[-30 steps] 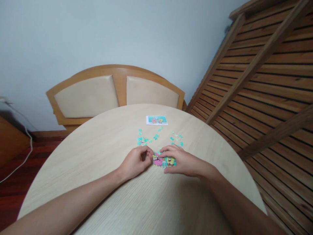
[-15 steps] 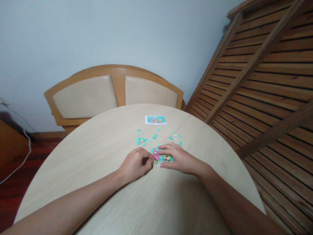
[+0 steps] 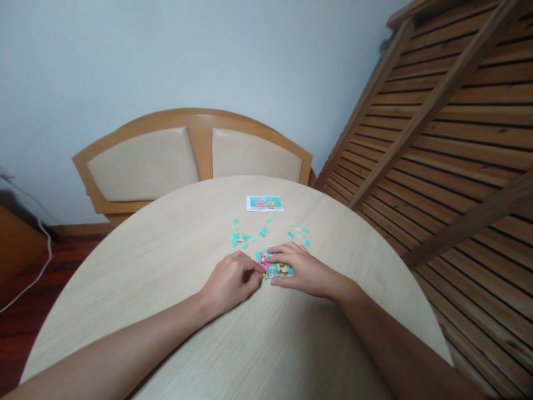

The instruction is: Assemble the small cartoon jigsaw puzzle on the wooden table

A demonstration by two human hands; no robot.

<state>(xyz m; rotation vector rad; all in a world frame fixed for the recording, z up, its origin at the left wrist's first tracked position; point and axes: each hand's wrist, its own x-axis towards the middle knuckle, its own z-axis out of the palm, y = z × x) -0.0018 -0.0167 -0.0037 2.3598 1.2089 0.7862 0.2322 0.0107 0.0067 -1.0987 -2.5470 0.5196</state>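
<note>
A partly joined jigsaw puzzle (image 3: 283,269) lies flat on the round table, showing a pink starfish figure and a yellow square one on turquoise. At its left edge my left hand (image 3: 234,278) has thumb and index finger pinched together on what looks like a small puzzle piece, mostly hidden by the fingertips. My right hand (image 3: 302,268) rests over the puzzle's right side, fingers and thumb spread apart and touching its top and bottom edges. Part of the puzzle is covered by that hand.
Loose turquoise pieces (image 3: 239,239) lie beyond my left hand, with more loose pieces (image 3: 306,243) past my right. Further back is a picture card (image 3: 265,204) with the same figures. A padded chair (image 3: 145,164) stands behind the table (image 3: 166,239); a slatted wooden panel (image 3: 437,133) leans at right.
Almost nothing differs. The left pinch has shifted very slightly at the puzzle's left edge, while the right hand stays spread over it. The view has tilted a little.
</note>
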